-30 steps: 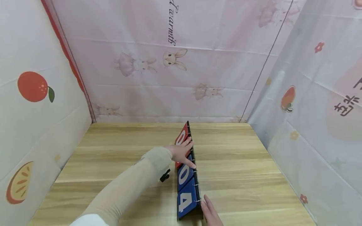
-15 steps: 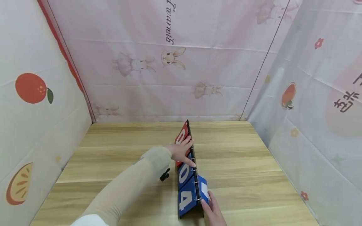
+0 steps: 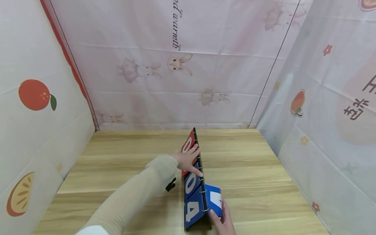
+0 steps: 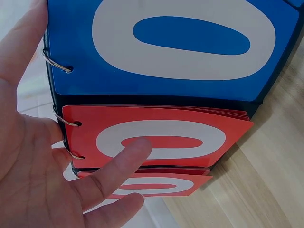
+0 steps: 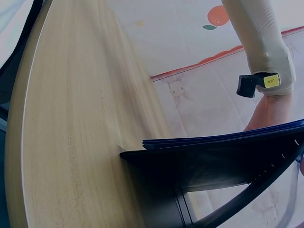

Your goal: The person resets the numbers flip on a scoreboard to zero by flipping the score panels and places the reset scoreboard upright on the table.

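Note:
A ring-bound flip scoreboard (image 3: 203,192) stands tent-like on the table, its ridge running away from me. On its left slope are two red zero cards (image 4: 199,114), a blue zero card (image 4: 185,88) and a blue four card (image 3: 197,195). My left hand (image 3: 188,162) lies across the ridge around the red cards and blue zero, its visible fingers straight and spread. At the near end, my right hand (image 3: 225,223) pinches a blue card (image 3: 209,199) with a white figure, swung over to the right slope. In the right wrist view the black underside of the scoreboard (image 5: 213,166) shows.
The wood-grain table (image 3: 249,182) extends on both sides of the scoreboard. Printed cloth walls (image 3: 229,71) enclose it at the back, left and right. A black clip-like piece (image 5: 247,85) with a yellow label sits at my left wrist.
My right hand has brought a blue card out onto the right slope and moved slightly right with it. The left hand has stayed on the ridge.

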### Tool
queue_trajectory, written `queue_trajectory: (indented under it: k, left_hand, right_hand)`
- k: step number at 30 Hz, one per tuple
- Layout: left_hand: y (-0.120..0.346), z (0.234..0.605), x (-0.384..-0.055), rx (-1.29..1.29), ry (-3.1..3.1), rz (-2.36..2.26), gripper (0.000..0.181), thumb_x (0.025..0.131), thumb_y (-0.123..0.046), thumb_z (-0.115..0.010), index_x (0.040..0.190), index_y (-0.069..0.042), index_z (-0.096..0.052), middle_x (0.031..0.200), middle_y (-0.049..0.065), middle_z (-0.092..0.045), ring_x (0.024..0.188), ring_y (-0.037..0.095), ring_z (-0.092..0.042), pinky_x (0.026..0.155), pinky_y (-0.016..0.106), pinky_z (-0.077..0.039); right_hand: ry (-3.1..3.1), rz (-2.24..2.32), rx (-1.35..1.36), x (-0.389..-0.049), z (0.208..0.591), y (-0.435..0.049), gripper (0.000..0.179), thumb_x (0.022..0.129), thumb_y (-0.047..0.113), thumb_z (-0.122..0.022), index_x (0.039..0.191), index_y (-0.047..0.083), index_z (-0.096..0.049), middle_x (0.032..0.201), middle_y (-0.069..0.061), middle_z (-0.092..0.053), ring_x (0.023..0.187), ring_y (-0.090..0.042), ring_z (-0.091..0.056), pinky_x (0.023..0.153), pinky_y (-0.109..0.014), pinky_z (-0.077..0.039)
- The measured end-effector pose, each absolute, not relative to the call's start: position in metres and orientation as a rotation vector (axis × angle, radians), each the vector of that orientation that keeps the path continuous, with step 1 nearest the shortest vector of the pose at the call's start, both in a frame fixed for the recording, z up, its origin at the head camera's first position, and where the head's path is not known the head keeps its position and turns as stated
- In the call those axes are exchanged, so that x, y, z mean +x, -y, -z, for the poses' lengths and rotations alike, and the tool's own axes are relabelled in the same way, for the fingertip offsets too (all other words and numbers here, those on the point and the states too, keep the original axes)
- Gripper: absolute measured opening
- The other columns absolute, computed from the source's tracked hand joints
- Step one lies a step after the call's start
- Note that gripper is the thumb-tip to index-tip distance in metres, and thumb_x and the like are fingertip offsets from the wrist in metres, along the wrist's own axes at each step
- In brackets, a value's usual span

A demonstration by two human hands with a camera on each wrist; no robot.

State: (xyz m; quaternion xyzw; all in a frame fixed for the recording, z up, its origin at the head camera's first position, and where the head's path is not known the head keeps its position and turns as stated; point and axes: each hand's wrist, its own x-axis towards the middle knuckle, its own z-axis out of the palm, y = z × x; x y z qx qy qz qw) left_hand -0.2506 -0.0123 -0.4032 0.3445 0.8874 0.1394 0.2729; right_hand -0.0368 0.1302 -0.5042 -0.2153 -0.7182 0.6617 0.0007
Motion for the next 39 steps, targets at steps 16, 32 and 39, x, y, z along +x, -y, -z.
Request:
queue_trajectory:
  k: [16, 32, 39]
  left_hand:
    - [0.013, 0.403, -0.254, 0.929, -2.382, -0.386, 0.107, 0.075, -0.065, -0.062, 0.151, -0.023, 0.001, 0.155, 0.001, 0.013, 0.140, 0.027, -0.013, 0.104, 0.046, -0.030]
    - [0.010, 0.402, -0.250, 0.946, -2.425, -0.367, 0.104, 0.077, -0.061, -0.063, 0.152, -0.021, -0.002, 0.156, 0.001, 0.009, 0.141, 0.026, -0.010, 0.107, 0.048, -0.024]
    - [0.010, 0.400, -0.252, 0.945, -2.417, -0.385, 0.107, 0.075, -0.064, -0.062, 0.152, -0.022, -0.002, 0.156, 0.000, 0.010, 0.141, 0.027, -0.008, 0.106, 0.049, -0.025]
  right_hand:
    - [1.956, -1.818, -0.424, -0.039, 0.465, -0.110, 0.081, 0.084, -0.002, -0.064, 0.149, 0.012, -0.017, 0.150, -0.015, -0.018, 0.118, -0.043, -0.041, 0.087, -0.026, -0.046]
    - [2.272, -0.836, 0.723, -0.053, 0.480, -0.109, 0.041, 0.094, 0.028, -0.056, 0.125, 0.002, -0.056, 0.133, -0.009, -0.052, 0.097, -0.012, -0.063, 0.085, -0.022, -0.046]
    - [2.386, -0.532, 0.895, -0.059, 0.478, -0.110, 0.029, 0.069, 0.014, -0.080, 0.097, 0.018, -0.071, 0.104, 0.011, -0.066, 0.094, -0.004, -0.057, 0.084, -0.036, -0.048]
